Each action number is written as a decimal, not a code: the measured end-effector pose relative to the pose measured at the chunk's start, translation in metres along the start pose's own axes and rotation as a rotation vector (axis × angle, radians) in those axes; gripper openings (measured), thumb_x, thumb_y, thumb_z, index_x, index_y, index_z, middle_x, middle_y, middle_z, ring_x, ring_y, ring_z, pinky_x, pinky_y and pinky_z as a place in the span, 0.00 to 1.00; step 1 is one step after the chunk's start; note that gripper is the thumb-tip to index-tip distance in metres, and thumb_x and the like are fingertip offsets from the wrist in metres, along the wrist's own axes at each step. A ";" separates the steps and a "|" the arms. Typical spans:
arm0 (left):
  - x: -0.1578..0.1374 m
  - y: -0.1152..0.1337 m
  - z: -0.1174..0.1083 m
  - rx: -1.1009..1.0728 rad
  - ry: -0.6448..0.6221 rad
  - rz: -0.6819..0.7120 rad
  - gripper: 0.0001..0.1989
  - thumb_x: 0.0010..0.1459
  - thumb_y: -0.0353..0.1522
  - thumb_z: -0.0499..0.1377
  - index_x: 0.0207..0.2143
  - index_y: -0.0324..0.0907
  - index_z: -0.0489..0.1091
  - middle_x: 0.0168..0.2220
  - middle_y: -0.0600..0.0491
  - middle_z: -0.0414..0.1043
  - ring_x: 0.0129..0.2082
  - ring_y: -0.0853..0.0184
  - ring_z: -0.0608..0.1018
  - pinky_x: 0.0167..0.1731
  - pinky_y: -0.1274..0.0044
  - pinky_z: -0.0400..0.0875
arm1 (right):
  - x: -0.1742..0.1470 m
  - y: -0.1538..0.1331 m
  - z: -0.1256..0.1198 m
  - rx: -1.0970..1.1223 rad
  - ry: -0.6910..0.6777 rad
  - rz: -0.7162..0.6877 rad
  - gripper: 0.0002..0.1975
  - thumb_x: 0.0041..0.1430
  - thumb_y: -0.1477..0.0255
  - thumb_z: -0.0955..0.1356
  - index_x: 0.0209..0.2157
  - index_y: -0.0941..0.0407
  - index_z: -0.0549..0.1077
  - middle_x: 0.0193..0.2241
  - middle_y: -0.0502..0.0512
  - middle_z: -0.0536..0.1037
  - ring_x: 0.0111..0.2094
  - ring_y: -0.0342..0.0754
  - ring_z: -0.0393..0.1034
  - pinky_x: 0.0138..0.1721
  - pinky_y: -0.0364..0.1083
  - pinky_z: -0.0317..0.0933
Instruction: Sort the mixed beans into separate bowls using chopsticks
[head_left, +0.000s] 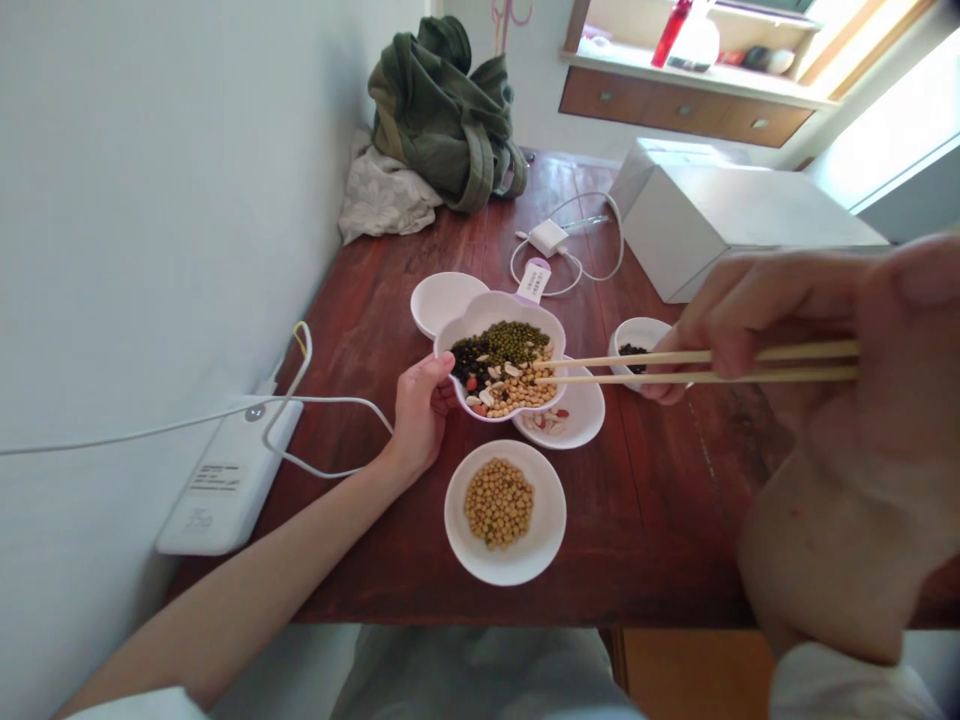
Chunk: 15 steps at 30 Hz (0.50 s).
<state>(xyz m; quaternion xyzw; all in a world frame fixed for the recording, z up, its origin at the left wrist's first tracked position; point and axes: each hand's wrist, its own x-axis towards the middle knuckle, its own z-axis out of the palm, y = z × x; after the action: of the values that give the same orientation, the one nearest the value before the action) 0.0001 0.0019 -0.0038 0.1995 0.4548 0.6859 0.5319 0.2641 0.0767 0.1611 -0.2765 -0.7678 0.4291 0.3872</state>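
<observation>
My left hand [422, 410] grips the left edge of a flower-shaped bowl [442, 345], thumb over its rim. Inside lie green mung beans [517, 342], black beans [469, 357], yellow soybeans [517, 390] and some peanuts. A pair of chopsticks [637, 368] is held in my right hand [757, 310], their tips among the soybeans at the bowl's right side. Partly beneath this bowl sits a white bowl [589, 425] with a few peanuts. Closer to me is a white bowl [461, 530] of soybeans [499, 503]. A small white bowl [622, 335] with dark beans stands partly behind my right fingers.
A white dish [442, 300] lies behind the flower-shaped bowl. Farther back are a white charger with cable [547, 238], a green bag [450, 120] and a large white box [735, 210]. At left, a white power bank [225, 480] trails cables near my left arm.
</observation>
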 end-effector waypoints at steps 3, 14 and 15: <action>0.000 0.000 0.000 0.003 -0.004 0.000 0.21 0.53 0.48 0.73 0.37 0.42 0.76 0.30 0.51 0.84 0.38 0.52 0.89 0.34 0.68 0.87 | 0.004 -0.002 0.027 -0.019 -0.096 -0.034 0.30 0.78 0.46 0.63 0.27 0.49 0.78 0.30 0.57 0.80 0.31 0.56 0.74 0.31 0.56 0.62; -0.001 -0.004 -0.003 -0.012 -0.036 0.015 0.21 0.56 0.47 0.73 0.41 0.40 0.78 0.34 0.49 0.85 0.39 0.53 0.89 0.36 0.67 0.87 | 0.015 0.030 0.062 0.171 -0.238 0.117 0.33 0.79 0.44 0.61 0.29 0.53 0.73 0.25 0.53 0.80 0.27 0.48 0.78 0.29 0.47 0.68; -0.001 -0.004 -0.003 -0.011 -0.038 0.011 0.22 0.56 0.47 0.72 0.42 0.40 0.79 0.34 0.49 0.85 0.39 0.53 0.89 0.37 0.67 0.87 | 0.015 0.030 0.063 0.166 -0.235 0.117 0.33 0.79 0.43 0.61 0.29 0.53 0.73 0.25 0.53 0.80 0.27 0.47 0.78 0.29 0.46 0.69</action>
<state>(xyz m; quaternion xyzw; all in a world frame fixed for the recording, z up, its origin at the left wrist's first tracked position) 0.0003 0.0003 -0.0084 0.2121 0.4397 0.6874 0.5378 0.2058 0.0747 0.1192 -0.2356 -0.7523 0.5424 0.2905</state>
